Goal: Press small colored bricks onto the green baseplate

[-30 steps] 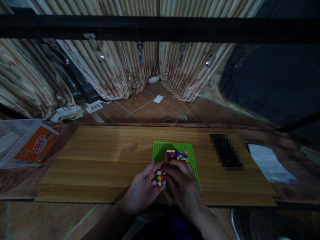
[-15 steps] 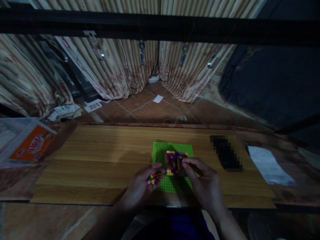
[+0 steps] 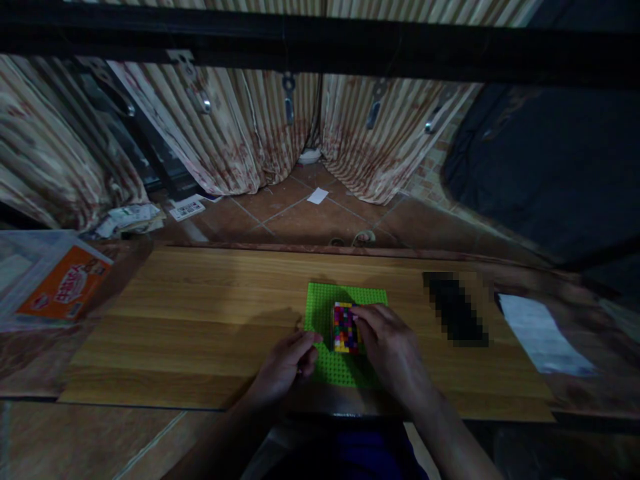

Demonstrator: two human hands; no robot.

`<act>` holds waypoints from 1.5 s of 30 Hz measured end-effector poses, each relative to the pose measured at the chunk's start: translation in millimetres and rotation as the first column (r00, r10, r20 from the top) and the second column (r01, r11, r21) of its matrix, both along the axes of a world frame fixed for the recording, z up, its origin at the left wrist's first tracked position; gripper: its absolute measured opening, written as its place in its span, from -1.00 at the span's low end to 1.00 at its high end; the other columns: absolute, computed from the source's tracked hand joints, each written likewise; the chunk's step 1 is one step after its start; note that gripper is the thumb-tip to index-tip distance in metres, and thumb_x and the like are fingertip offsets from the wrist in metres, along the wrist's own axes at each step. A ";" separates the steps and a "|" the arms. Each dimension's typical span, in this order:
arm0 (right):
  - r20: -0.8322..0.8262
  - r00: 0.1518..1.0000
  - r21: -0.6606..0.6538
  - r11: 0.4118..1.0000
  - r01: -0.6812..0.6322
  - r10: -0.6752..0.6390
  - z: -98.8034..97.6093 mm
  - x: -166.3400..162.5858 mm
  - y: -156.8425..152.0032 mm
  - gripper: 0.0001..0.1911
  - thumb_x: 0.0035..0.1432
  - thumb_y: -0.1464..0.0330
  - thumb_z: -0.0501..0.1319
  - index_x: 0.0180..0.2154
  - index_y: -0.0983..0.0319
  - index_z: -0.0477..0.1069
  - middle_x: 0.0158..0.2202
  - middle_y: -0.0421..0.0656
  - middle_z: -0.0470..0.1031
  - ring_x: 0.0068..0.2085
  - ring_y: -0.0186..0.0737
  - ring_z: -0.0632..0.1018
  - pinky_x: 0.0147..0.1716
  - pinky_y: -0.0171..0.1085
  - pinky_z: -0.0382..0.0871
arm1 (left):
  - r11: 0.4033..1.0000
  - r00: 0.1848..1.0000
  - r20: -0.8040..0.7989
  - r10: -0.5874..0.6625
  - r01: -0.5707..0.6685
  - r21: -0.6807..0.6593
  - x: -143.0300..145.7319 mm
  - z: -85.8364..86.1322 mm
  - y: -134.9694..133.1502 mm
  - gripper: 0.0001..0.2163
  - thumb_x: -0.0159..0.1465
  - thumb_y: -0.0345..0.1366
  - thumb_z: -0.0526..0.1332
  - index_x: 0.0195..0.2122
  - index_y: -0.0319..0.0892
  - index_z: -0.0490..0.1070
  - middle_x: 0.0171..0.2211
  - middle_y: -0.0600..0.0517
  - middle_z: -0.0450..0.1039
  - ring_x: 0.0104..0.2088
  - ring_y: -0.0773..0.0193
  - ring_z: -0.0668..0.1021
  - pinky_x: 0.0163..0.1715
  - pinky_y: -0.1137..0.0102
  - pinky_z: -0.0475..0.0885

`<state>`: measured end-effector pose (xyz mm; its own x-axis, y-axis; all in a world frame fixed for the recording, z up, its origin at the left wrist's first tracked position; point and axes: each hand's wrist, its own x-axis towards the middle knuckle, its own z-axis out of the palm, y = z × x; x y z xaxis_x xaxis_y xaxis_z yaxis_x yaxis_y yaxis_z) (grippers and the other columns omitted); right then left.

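Green studded baseplate [image 3: 320, 313], flat on the wooden tabletop [image 3: 200, 320], near its front edge. On the plate, a block of many-coloured small bricks [image 3: 344, 327]. Right hand [image 3: 393, 350] laid over the block's right side, fingers together and bent onto it, touching; gripping or merely pressing, cannot tell. Left hand [image 3: 287, 363] at the plate's left edge, just beside the block, fingers curled in against the thumb; contents hidden. Far left, an orange packet [image 3: 63, 290]; far right, a white sheet [image 3: 543, 327].
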<state>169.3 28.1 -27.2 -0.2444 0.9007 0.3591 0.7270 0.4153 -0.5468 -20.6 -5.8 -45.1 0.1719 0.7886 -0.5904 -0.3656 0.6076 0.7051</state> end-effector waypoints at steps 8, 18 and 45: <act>0.199 0.979 0.053 0.998 0.025 -0.035 -4.2 -4.0 9.5 -0.72 0.29 0.48 0.04 -0.12 0.19 0.49 -0.25 -0.09 0.57 -0.26 -0.15 0.55 -0.24 -0.19 0.46 | 1.000 1.000 -0.019 0.001 -0.001 0.014 -0.8 -3.1 3.1 -0.68 0.04 -0.07 0.35 -0.36 -0.25 0.45 -0.62 0.17 0.23 -0.64 0.49 0.22 -0.60 0.47 -0.03; 0.128 0.991 0.088 0.996 0.025 -0.036 -7.8 -7.6 8.8 -0.71 0.27 0.47 0.05 -0.08 0.19 0.48 -0.21 -0.08 0.58 -0.21 -0.14 0.56 -0.18 -0.16 0.47 | 0.999 1.000 -0.018 -0.012 0.012 0.029 -1.4 -4.5 5.0 -0.70 0.04 -0.09 0.35 -0.37 -0.26 0.48 -0.62 0.15 0.26 -0.65 0.49 0.23 -0.60 0.47 -0.04; -0.483 0.821 -0.349 0.927 0.138 -0.304 -31.1 -3.7 13.7 -0.73 0.14 0.17 0.27 -0.19 0.19 0.56 -0.14 -0.08 0.56 -0.10 -0.12 0.55 -0.07 -0.10 0.43 | 1.000 0.999 -0.036 -0.014 0.013 -0.009 -1.5 -3.1 4.8 -0.69 0.03 -0.08 0.37 -0.38 -0.25 0.51 -0.60 0.12 0.31 -0.63 0.49 0.26 -0.60 0.49 0.01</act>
<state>165.7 41.8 -58.3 0.1228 0.9882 0.0918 0.3514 0.0432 -0.9352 -22.1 -0.9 -48.2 0.1611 0.7812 -0.6032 -0.3319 0.6184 0.7123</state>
